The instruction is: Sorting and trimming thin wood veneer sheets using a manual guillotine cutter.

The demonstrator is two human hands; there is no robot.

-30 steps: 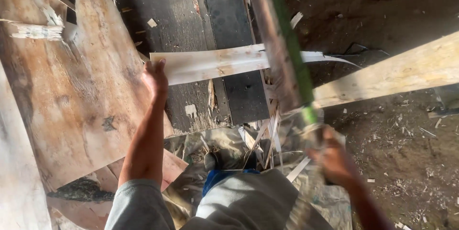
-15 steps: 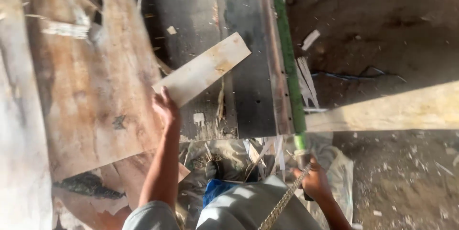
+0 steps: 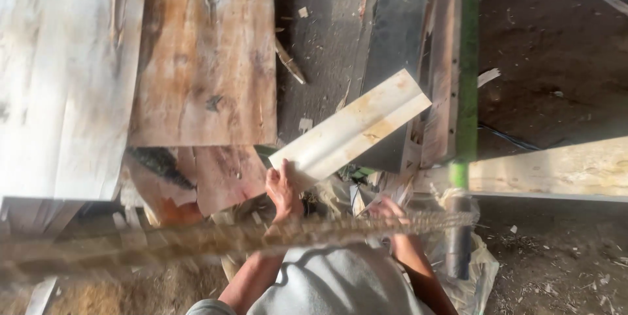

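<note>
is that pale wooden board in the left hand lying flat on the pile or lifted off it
Lifted. The left hand grips the near end of the pale board; the board slants up and right above the dark machine bed, its far end free.

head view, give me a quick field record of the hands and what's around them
left hand: grips the near end of a pale wooden board
board: tilted, far end up and to the right over a dark metal bed
right hand: low beside the body, grasp unclear
rope: blurred, stretched across in front of both arms
green bar: runs away from the person at right
left side: brown wood sheets
</note>
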